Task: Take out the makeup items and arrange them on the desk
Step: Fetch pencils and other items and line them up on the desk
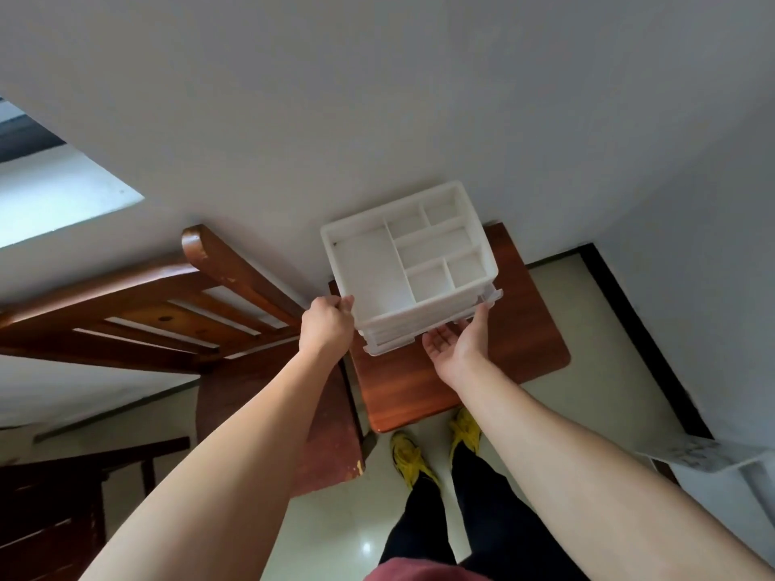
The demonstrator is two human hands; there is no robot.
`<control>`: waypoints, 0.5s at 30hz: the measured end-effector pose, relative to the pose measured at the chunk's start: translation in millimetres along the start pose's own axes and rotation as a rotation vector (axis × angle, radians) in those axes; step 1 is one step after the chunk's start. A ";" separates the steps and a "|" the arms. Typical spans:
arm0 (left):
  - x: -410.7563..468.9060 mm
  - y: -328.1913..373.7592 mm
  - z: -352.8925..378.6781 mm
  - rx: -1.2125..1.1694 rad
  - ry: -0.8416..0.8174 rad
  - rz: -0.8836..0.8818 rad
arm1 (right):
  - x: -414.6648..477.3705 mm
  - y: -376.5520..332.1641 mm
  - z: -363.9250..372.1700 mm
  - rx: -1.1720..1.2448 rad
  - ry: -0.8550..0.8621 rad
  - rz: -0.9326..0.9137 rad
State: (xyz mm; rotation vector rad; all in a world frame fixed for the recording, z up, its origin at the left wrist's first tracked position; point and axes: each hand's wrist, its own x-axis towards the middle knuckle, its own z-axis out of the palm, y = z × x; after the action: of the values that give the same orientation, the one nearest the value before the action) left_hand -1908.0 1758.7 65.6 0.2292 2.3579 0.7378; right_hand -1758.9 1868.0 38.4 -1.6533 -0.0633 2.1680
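Observation:
A white plastic makeup organizer (pixel 419 262) with several open top compartments and drawers below stands on a small reddish-brown wooden desk (pixel 461 379) against the white wall. No makeup item shows in its compartments. My left hand (pixel 327 327) grips the organizer's near left corner. My right hand (pixel 455 341) lies palm up, fingers straight, under the front right of the drawer section, touching it.
A wooden chair (pixel 235 295) with a slatted back stands directly left of the desk, its seat edge (pixel 335 434) close to my left forearm. Pale tiled floor (pixel 365 538) and my yellow shoes (pixel 413 457) are below. A white shelf corner (pixel 713 454) juts in at the right.

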 end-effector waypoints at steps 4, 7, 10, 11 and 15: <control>3.2 -2.7 -0.4 0.003 -0.010 0.010 | -5.0 7.4 -24.8 -0.150 0.085 -0.055; 3.4 -3.7 0.2 -0.004 -0.004 0.017 | -7.0 6.5 -40.4 -0.299 0.196 -0.124; 2.9 -4.1 0.1 -0.009 -0.006 0.028 | -8.1 6.5 -54.1 -0.360 0.245 -0.165; 2.7 -4.1 0.2 -0.012 -0.006 0.029 | -7.2 7.5 -58.5 -0.372 0.246 -0.164; 1.0 -3.3 1.6 -0.020 0.005 0.033 | -2.0 6.5 -65.5 -0.418 0.244 -0.168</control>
State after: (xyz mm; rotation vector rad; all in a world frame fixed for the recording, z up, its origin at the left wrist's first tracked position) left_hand -1907.7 1757.0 62.2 0.2581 2.3554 0.7778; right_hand -1699.3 1847.7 19.1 -2.0425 -0.5980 1.9010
